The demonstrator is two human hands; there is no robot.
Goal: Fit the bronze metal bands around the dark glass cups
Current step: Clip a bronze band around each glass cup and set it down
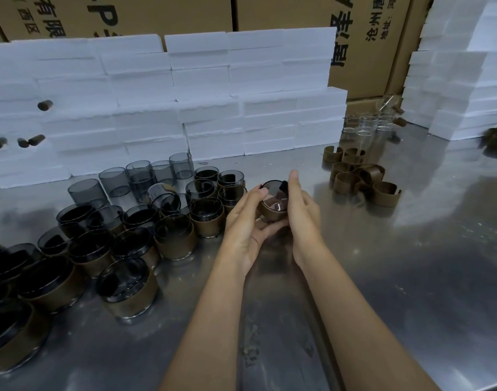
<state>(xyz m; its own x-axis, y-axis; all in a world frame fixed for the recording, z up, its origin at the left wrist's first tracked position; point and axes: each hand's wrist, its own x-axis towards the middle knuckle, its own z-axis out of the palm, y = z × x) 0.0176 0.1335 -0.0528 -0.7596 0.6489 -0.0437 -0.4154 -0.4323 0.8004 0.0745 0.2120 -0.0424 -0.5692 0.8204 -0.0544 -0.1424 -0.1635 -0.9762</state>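
A dark glass cup (pixel 270 193) with a bronze band (pixel 272 214) round its lower part is held above the steel table, between both hands. My left hand (pixel 247 221) cups it from the left and below, fingers curled under it. My right hand (pixel 300 210) presses against its right side with fingers fairly straight, thumb hidden. Several loose bronze bands (pixel 363 179) lie in a pile to the right. Several banded cups (pixel 174 235) stand to the left, with several bare dark cups (pixel 114 183) behind them.
White foam blocks (pixel 185 103) are stacked along the back, with more foam (pixel 461 80) at the right. Cardboard boxes (pixel 363 38) stand behind. Several clear glasses (pixel 365 128) sit at the back right. The steel table (pixel 396 277) stretches bare in front and to the right.
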